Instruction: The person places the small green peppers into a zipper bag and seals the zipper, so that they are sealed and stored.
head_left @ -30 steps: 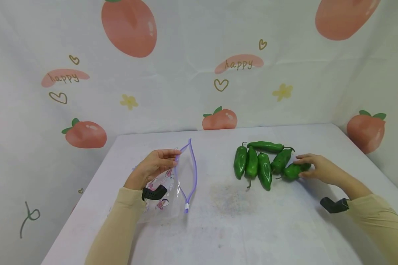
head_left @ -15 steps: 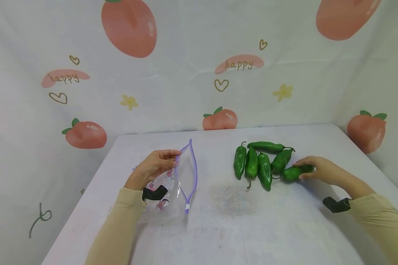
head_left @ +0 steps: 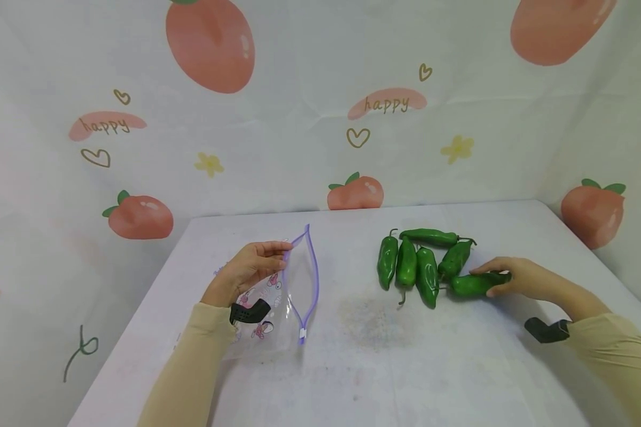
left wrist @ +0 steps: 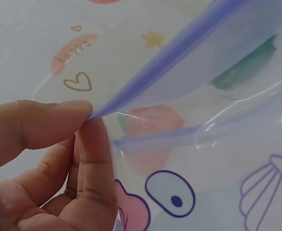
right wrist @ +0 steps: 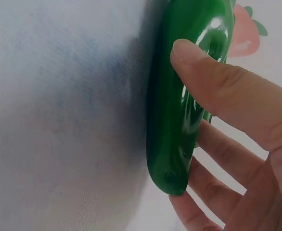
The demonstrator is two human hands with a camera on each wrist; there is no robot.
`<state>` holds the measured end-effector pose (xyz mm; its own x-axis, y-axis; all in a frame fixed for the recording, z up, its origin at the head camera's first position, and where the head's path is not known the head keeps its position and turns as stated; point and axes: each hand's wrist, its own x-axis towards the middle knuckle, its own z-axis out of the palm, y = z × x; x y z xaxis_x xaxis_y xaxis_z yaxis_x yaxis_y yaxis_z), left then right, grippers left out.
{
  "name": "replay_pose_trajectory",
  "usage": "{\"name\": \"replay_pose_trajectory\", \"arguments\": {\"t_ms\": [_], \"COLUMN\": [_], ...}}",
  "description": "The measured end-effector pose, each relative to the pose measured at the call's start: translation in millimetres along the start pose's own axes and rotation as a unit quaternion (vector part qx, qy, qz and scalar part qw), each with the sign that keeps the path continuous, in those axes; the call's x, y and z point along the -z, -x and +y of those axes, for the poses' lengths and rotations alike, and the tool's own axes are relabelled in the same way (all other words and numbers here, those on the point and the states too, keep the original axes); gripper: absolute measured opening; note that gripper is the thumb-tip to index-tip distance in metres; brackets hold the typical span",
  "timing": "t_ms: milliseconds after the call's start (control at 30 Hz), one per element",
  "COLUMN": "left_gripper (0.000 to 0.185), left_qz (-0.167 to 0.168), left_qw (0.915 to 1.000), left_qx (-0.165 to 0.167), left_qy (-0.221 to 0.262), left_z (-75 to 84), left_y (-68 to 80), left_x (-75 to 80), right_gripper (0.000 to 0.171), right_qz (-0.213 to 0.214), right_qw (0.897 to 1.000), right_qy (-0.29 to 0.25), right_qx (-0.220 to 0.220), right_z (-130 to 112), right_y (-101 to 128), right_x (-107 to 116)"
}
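Note:
My left hand (head_left: 248, 270) pinches the purple zip edge of a clear printed zip bag (head_left: 267, 332) between thumb and index finger. The bag's mouth gapes toward the right, with a white slider (head_left: 302, 333) at its near end. In the left wrist view the thumb presses the purple strip (left wrist: 155, 72) against the index finger. At the right, my right hand (head_left: 529, 281) grips a glossy green pepper (head_left: 471, 286) by its blunt end, its stem pointing left. The right wrist view shows the thumb across this pepper (right wrist: 170, 130), with the fingers behind it.
Several other green peppers lie just left of the gripped one, including an upright one (head_left: 387, 262) at the left and a sideways one (head_left: 428, 237) at the back. A fruit-print cloth (head_left: 288, 118) hangs behind the white table (head_left: 352, 367).
My right hand has shifted slightly right and nearer, and its fingers have settled round the pepper. That pepper has turned to lie more level. My left hand and the bag hold still.

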<state>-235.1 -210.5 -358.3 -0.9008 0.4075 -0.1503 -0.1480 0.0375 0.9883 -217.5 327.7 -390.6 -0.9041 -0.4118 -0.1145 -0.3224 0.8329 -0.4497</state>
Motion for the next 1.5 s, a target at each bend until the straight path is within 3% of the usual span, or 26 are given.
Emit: {"name": "replay_pose_trajectory", "arguments": {"t_ms": [700,1100,1333,1500], "left_gripper": [0.028,0.029,0.028,0.042], "left_qz": [0.006,0.003,0.01,0.006], "left_qw": [1.0,1.0,0.9999,0.9998], "left_qx": [0.002,0.001,0.003,0.001], "left_qy": [-0.002,-0.007,-0.006,-0.02], "left_z": [0.4,0.4,-0.2,-0.6], "left_y": [-0.3,-0.4,-0.4,-0.1], "left_x": [0.6,0.5,0.2,1.0], "right_gripper": [0.043,0.043,0.041,0.041], "right_qz": [-0.01,0.016,0.058,0.071], "right_qw": [0.999,0.999,0.997,0.995], "right_qy": [-0.039,-0.022,-0.02,-0.019], "right_qx": [0.014,0.035,0.056,0.074], "right_z": [6,4,2,-3], "right_y": [2,7,10,12], "right_x": [0,6,11,14]}}
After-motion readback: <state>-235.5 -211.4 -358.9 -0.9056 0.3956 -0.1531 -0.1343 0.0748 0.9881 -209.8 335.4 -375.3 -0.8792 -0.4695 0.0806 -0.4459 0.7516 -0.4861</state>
